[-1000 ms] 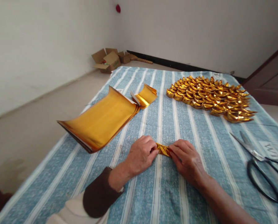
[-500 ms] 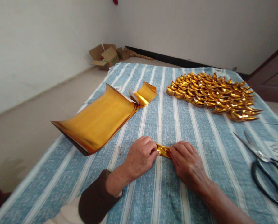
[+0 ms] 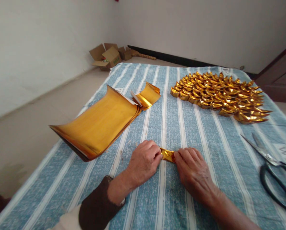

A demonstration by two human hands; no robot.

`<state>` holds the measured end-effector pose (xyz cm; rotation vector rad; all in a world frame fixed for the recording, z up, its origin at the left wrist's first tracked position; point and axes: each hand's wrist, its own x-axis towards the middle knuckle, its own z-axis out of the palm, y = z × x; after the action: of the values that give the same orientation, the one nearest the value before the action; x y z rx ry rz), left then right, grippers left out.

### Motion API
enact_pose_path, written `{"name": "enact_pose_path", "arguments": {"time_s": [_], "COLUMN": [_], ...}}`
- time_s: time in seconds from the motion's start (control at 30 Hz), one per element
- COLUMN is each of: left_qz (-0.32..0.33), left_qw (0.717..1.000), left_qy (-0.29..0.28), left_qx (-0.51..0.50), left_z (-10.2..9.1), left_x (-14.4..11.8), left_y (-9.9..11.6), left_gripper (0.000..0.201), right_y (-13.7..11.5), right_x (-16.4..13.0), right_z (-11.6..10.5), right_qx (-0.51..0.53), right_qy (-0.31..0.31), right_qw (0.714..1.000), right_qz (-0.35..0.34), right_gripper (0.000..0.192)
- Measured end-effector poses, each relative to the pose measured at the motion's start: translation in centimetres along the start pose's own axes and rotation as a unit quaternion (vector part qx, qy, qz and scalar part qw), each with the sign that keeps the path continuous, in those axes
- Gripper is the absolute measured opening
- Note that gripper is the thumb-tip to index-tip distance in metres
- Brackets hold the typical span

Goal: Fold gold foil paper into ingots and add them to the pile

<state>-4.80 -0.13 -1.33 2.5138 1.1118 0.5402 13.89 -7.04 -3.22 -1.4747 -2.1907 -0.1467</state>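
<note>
Pinching the small gold strip (image 3: 168,155) at its left end with the fingers of the left hand (image 3: 144,162) and at its right end with those of the right hand (image 3: 193,170), low over the cloth-covered table (image 3: 173,199). Showing fewer dark creases along the middle than a second ago, so probably being pressed smoother at the folds. Keeping near the same spot, apart from the gold sheets (image 3: 97,124), folded gold pieces (image 3: 229,96) and scissors (image 3: 269,157).
</note>
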Motion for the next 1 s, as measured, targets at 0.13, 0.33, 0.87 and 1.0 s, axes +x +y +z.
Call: {"name": "enact_pose_path", "arguments": {"time_s": [0.13, 0.33, 0.87, 1.0], "left_qz": [0.005, 0.016, 0.027, 0.019], "left_qw": [1.000, 1.000, 0.998, 0.999], "left_qy": [0.007, 0.019, 0.034, 0.027], "left_qx": [0.007, 0.017, 0.042, 0.043], "left_z": [0.11, 0.32, 0.49, 0.55], "left_x": [0.02, 0.06, 0.09, 0.03], "left_y": [0.03, 0.07, 0.22, 0.20], "left_gripper": [0.015, 0.018, 0.018, 0.018], "right_y": [-0.31, -0.51, -0.95, -1.04], "right_x": [0.09, 0.12, 0.03, 0.20], "right_z": [-0.19, -0.16, -0.29, -0.36], "right_qx": [-0.008, -0.015, -0.042, -0.039], "right_qy": [-0.005, -0.011, -0.026, -0.022], "right_qw": [1.000, 1.000, 0.998, 0.999], "right_qz": [0.009, 0.016, 0.026, 0.014], "right_gripper": [0.026, 0.029, 0.026, 0.029]}}
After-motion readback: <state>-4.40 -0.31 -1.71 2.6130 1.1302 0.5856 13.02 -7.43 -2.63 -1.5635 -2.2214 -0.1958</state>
